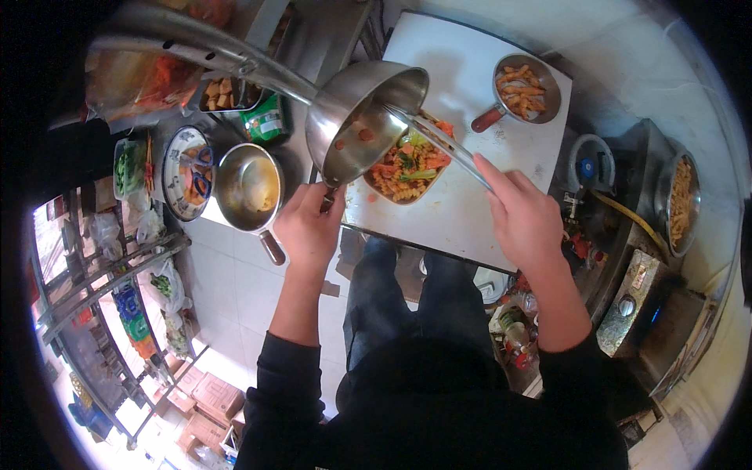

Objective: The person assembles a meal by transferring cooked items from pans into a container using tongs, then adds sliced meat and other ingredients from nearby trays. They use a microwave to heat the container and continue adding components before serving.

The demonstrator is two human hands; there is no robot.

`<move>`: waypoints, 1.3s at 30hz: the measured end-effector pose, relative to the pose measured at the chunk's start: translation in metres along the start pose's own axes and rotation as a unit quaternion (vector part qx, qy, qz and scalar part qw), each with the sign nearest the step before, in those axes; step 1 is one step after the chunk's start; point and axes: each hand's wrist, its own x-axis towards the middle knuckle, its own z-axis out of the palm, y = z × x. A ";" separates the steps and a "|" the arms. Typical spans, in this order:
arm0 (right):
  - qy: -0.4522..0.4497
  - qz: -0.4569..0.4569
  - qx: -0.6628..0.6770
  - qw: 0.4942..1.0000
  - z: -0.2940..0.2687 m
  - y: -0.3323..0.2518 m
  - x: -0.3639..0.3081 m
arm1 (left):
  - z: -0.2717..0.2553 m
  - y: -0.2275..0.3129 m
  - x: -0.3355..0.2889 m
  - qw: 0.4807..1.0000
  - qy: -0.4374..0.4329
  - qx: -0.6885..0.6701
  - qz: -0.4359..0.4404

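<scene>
My left hand (308, 223) is closed round the short dark handle of a steel saucepan (345, 110), tilted on its side with its mouth facing right. A few reddish bits cling to its inner wall. My right hand (523, 213) grips silver metal tongs (454, 150), whose tips reach into the pan's mouth. Below and to the right of the pan, a bowl of spiral pasta (411, 168) with green and orange vegetable pieces sits on the white tabletop (478, 211). Its far left part is hidden behind the pan.
A wooden-handled pan of fries (523, 92) stands at the far right of the table. At left are another saucepan (239, 176), a plate (174, 184) with blue-handled scissors, and a green packet (264, 121). A gas burner (589, 166) stands at right. A metal tube (227, 56) crosses upper left.
</scene>
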 end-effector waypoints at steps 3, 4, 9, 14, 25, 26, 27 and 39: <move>-0.041 -0.040 -0.142 0.988 -0.003 0.002 0.010 | 0.009 0.005 0.003 0.999 -0.007 -0.004 0.038; -0.074 -0.039 -0.170 0.982 -0.005 0.003 0.011 | 0.012 0.006 0.004 0.999 -0.004 0.000 0.043; -0.004 -0.114 -0.204 0.972 -0.019 0.010 0.021 | 0.023 0.006 0.015 0.997 -0.011 -0.004 0.070; -0.064 -0.194 -0.258 0.944 -0.027 0.016 0.033 | 0.024 0.001 0.023 0.997 -0.006 -0.021 0.067; -0.113 -0.122 -0.236 0.957 -0.044 0.020 0.021 | 0.016 -0.010 0.016 0.999 0.003 -0.037 0.020; -0.104 -0.100 -0.211 0.967 -0.041 0.019 0.018 | 0.014 -0.010 0.015 0.999 0.000 -0.025 0.034; -0.095 -0.079 -0.184 0.975 -0.037 0.017 0.016 | 0.012 -0.011 0.013 0.999 0.002 -0.015 0.046; -0.174 0.024 0.123 0.977 -0.005 0.004 -0.017 | -0.024 -0.016 -0.017 0.994 0.058 -0.054 -0.070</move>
